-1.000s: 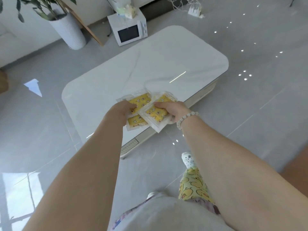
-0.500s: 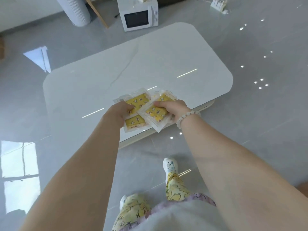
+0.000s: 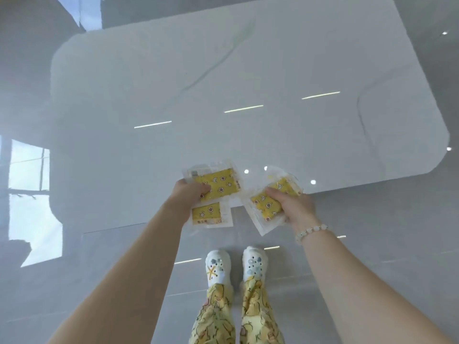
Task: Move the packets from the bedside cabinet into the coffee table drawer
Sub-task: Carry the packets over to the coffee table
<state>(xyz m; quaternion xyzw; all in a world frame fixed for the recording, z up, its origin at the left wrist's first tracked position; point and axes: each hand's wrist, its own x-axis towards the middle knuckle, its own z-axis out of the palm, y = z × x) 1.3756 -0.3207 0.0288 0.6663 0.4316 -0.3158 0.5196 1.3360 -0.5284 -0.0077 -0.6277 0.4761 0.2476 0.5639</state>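
**A:** Got two yellow-printed packets (image 3: 215, 182) fanned out in the left hand (image 3: 188, 194), fingers curled over the upper one, with the lower one poking out underneath. Gripping another bunch (image 3: 267, 206) in the right hand (image 3: 294, 207), fingers wrapped across the yellow middle. Can't tell whether that's one or two on that side. Any tips on handling?

**B:** Looks like light, floppy stuff: soft padding sealed in clear crinkly film, so probably slick against each other. Would pinch through the padded middle, not the thin see-through border, since that's bound to fold or slip out. Doesn't look breakable, so no need to baby them. Just watch the fanned pair on the left, easy to lose the bottom one.

**A:** And room to move?

**B:** Hanging right over the near edge of the coffee table surface (image 3: 248, 83), partly above the white top and partly above the floor (image 3: 372, 244). Can't see the drawer anywhere. Presumably tucked under that near edge, pretty much in line with the shoes (image 3: 218, 266). Would dump one bunch on the top just ahead to free a hand, then shuffle back before pulling. Otherwise probably straight into the shins. No worry about the rounded corners, well off to either side.
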